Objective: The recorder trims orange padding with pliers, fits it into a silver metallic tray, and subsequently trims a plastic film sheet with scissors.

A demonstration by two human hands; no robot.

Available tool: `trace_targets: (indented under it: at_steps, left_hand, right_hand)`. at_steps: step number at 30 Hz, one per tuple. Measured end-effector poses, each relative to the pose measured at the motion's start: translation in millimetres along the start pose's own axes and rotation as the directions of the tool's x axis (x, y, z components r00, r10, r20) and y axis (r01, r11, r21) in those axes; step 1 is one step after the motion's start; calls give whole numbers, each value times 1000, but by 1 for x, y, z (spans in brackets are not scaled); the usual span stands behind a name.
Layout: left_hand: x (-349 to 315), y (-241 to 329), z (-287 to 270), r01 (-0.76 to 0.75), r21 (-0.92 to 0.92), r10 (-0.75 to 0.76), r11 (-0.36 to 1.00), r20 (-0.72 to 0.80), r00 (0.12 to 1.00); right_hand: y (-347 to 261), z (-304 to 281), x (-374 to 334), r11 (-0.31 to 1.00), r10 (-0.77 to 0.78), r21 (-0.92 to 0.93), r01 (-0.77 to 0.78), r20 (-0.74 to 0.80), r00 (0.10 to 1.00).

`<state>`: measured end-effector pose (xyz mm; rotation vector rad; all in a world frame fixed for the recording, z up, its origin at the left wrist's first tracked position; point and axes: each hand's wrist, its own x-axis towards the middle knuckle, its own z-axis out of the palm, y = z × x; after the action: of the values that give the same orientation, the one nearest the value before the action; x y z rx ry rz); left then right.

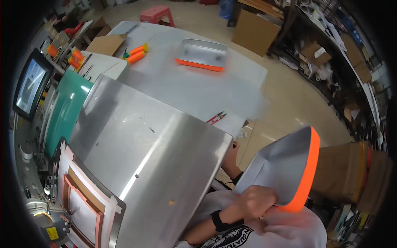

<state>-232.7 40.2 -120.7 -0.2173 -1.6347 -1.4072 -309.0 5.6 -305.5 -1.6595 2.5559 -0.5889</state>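
My left hand (258,201) is closed over the lower edge of a shallow grey rectangular tray (269,165) with a bright orange rim. The tray is tilted up on its side in front of my grey shirt, its hollow facing me. Past the rounded edge of a large metal plate (149,144), my right hand (230,157) shows only in part. The plate and the tray hide its fingers and most of that forearm. A matching grey tray (202,51) with an orange rim lies hollow side up on the white table (165,87).
Red-handled thread snips (216,118) lie near the table's close edge. Orange thread cones (135,54) rest at its far left. A machine with a screen (29,84) and a clamped frame (84,211) stands left. Cardboard boxes (337,169) and crowded shelves (314,53) line the right.
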Motion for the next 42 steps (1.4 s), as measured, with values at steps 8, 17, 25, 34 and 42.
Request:
trace_targets:
  at_steps: [8, 17, 25, 34, 42]
  left_hand:
    - [-24, -16, 16, 154, 454, -17, 877, -291, 957]
    - [-2, -40, 42, 451, -437, -595, 778, -743, 305]
    - [-64, -54, 42, 482, -563, -735, 671, -590, 334]
    - [-26, 9, 13, 920, 8, -904, 393, -182, 387]
    - [-92, -33, 46, 851, 15, -660, 525, -625, 418]
  right_hand:
    - [8, 12, 1, 950, 164, 284, -131, -96, 982]
    - [114, -107, -195, 248, 301, 914, -320, 242, 923]
    - [147, -229, -152, -174, 674, 944, -279, 321, 665]
    - [168, -201, -131, 644, 480, 663, -381, 37, 876]
    - [4, -179, -123, 853, -498, 271, 446, 169, 851]
